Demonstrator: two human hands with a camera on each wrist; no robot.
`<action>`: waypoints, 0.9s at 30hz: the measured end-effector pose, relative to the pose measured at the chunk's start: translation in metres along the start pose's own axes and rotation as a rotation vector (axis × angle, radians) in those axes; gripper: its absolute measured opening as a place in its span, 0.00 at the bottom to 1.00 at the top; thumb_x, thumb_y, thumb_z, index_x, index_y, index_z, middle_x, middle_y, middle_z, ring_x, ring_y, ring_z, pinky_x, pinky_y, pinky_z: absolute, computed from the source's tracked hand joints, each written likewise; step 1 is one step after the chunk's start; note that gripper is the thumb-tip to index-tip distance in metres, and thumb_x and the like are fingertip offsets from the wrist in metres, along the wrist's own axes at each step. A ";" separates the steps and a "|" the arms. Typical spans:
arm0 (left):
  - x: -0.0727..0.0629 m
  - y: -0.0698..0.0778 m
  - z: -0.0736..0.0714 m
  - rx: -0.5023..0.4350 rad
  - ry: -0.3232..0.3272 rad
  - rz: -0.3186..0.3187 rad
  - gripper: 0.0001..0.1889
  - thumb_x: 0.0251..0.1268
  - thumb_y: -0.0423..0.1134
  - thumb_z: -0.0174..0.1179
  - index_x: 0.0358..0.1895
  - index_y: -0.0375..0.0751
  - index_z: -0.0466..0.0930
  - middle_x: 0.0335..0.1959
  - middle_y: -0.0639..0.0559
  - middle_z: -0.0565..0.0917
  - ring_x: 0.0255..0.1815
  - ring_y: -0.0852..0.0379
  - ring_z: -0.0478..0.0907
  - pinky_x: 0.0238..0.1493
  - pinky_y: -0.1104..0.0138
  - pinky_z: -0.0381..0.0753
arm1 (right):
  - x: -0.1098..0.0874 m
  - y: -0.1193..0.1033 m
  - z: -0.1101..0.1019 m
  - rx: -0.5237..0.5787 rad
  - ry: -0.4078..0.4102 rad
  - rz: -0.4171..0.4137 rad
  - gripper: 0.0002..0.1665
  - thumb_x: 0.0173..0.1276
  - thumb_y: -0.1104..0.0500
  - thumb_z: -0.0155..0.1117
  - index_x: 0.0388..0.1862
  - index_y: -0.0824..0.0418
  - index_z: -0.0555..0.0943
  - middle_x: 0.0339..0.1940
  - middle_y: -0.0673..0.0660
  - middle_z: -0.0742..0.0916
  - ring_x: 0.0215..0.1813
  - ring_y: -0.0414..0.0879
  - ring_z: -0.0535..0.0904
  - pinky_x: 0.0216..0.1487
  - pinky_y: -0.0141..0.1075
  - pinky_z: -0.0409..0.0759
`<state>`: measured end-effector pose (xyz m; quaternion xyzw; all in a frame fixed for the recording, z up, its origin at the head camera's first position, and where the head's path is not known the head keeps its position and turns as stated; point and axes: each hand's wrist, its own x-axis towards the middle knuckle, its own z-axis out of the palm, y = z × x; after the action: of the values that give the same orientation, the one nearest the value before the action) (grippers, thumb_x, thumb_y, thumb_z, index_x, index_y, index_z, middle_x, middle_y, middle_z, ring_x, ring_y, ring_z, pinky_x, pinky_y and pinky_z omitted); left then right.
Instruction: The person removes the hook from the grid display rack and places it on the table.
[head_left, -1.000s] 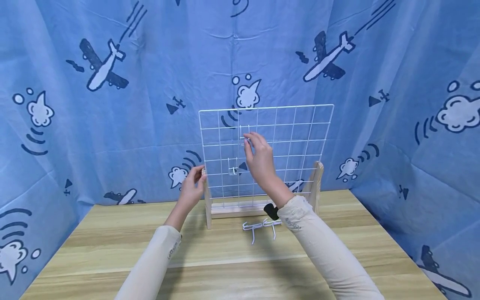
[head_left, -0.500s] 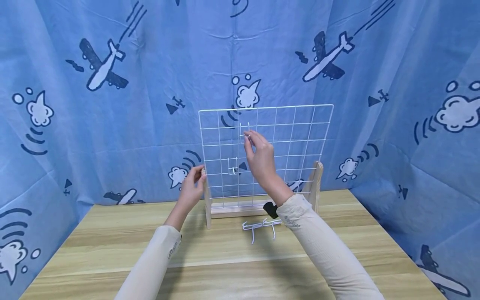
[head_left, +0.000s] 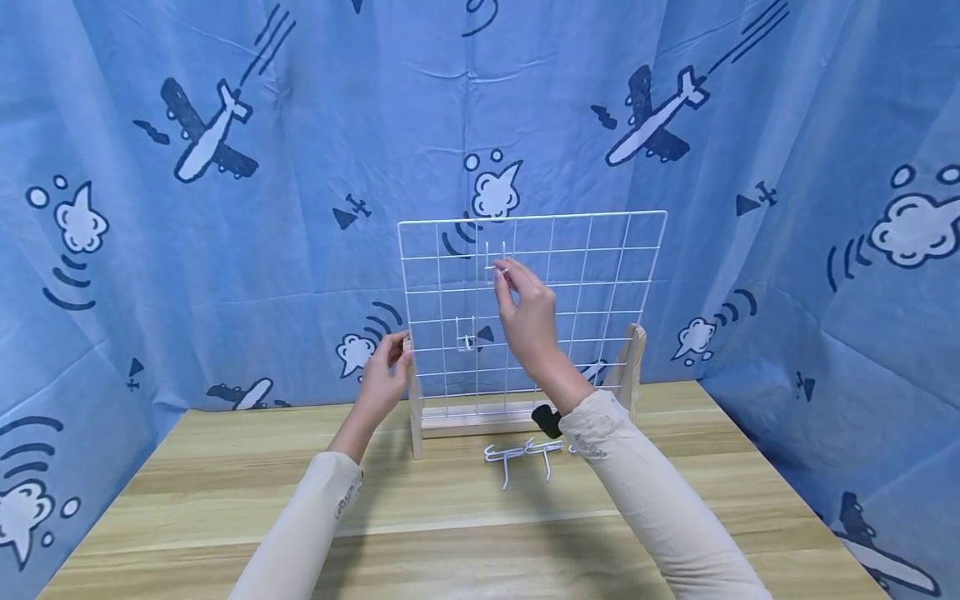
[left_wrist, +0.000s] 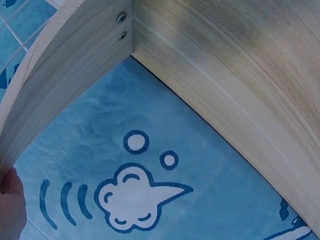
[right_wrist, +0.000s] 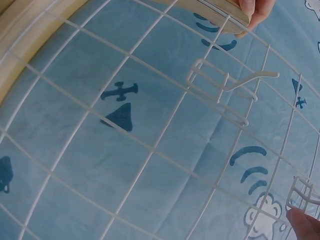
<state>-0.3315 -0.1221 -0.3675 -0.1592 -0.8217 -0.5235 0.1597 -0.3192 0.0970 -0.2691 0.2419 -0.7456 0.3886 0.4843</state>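
Observation:
A white wire grid panel [head_left: 592,214] stands upright in a wooden stand [head_left: 417,421]. My left hand [head_left: 384,377] grips the top of the stand's left post; its fingertips [left_wrist: 12,207] show at the post's edge in the left wrist view. My right hand [head_left: 529,323] pinches a white wire hook [right_wrist: 301,192] in front of the grid's upper part. The hook's two prongs point up; whether they touch the grid wires I cannot tell. Another white hook [right_wrist: 206,80] hangs on the grid, lower and to the left.
Two white hooks [head_left: 505,454] lie on the wooden table [head_left: 420,533] before the stand, and part of another shows beside the right sleeve. A black wrist device [head_left: 547,421] is on the right wrist. A blue patterned curtain [head_left: 300,267] surrounds the table.
My right hand has shifted slightly right, carrying the hook with it, and the prongs sit a little higher. My left hand keeps its place on the post.

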 end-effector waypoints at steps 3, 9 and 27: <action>0.002 0.000 -0.001 0.003 -0.003 -0.001 0.20 0.76 0.34 0.45 0.67 0.34 0.62 0.61 0.37 0.73 0.66 0.44 0.68 0.69 0.58 0.67 | 0.000 0.000 -0.002 0.010 0.008 -0.016 0.12 0.72 0.68 0.55 0.49 0.73 0.81 0.51 0.70 0.83 0.48 0.58 0.83 0.51 0.38 0.83; 0.002 0.001 -0.002 0.001 0.002 0.021 0.20 0.76 0.33 0.46 0.67 0.32 0.63 0.60 0.35 0.73 0.66 0.43 0.69 0.68 0.57 0.67 | -0.006 0.001 -0.007 0.001 -0.012 -0.049 0.12 0.71 0.68 0.56 0.48 0.73 0.81 0.51 0.70 0.83 0.49 0.58 0.83 0.51 0.40 0.83; -0.001 -0.001 0.000 -0.002 -0.003 -0.001 0.20 0.76 0.33 0.46 0.67 0.33 0.62 0.61 0.35 0.72 0.66 0.42 0.67 0.68 0.55 0.68 | -0.037 0.008 -0.019 -0.019 -0.029 -0.110 0.11 0.68 0.69 0.60 0.47 0.72 0.82 0.51 0.69 0.84 0.44 0.56 0.85 0.42 0.41 0.86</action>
<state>-0.3310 -0.1226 -0.3686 -0.1594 -0.8214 -0.5242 0.1582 -0.2996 0.1163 -0.3011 0.2834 -0.7419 0.3506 0.4964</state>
